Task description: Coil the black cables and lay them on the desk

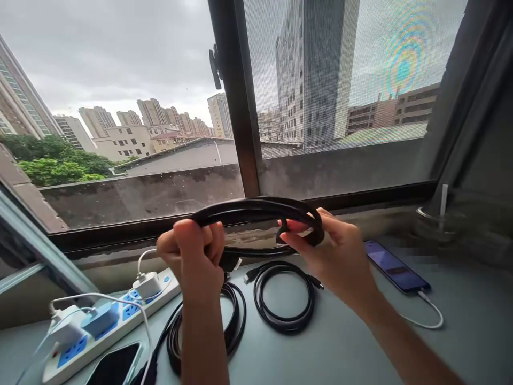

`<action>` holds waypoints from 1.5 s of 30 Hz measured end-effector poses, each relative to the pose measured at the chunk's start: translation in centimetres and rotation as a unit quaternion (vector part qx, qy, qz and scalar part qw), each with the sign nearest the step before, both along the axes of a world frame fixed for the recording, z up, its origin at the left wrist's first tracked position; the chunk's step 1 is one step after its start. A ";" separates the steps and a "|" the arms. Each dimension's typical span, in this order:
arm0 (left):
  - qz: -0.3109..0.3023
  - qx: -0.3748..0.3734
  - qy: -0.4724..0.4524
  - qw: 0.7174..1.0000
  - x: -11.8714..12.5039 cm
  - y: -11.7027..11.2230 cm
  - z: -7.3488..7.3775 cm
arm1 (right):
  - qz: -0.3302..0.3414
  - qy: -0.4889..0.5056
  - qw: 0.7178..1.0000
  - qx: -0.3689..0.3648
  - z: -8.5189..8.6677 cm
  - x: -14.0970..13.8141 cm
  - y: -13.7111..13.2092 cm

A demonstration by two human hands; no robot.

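Observation:
A coiled black cable is held up above the table between my two hands. My left hand is closed round the left side of the loops. On the right, my right hand grips the other end of the coil, with the thumb and fingers pinching near a bent piece of cable. Below them lies a second black cable, wound in a ring with its plugs showing at both sides. A larger black cable coil rests partly behind my left forearm.
A white power strip with chargers and white cords stands at the left. Near it lies a phone. Another phone is plugged in at the right, by a clear container. The window frame rises behind.

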State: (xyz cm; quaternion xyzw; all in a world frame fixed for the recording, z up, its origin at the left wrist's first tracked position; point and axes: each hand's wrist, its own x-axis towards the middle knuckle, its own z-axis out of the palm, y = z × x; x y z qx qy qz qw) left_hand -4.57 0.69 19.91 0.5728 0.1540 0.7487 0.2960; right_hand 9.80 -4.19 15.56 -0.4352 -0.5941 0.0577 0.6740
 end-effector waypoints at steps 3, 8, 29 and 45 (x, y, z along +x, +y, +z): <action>-0.053 -0.019 0.007 0.998 1.2 -0.3 0.2 | 0.096 0.010 0.995 -0.040 0.5 0.6 -0.4; 0.005 0.017 0.025 1.000 1.7 0.4 -0.7 | 0.209 0.098 0.969 -0.086 0.9 1.6 -0.5; -0.011 -0.229 0.160 0.960 1.1 2.1 -0.9 | -0.093 -0.150 0.984 0.031 -0.3 2.1 0.8; 0.100 -0.343 0.630 0.689 2.2 5.4 -7.1 | -0.046 -0.434 0.820 -0.370 -6.0 2.7 7.4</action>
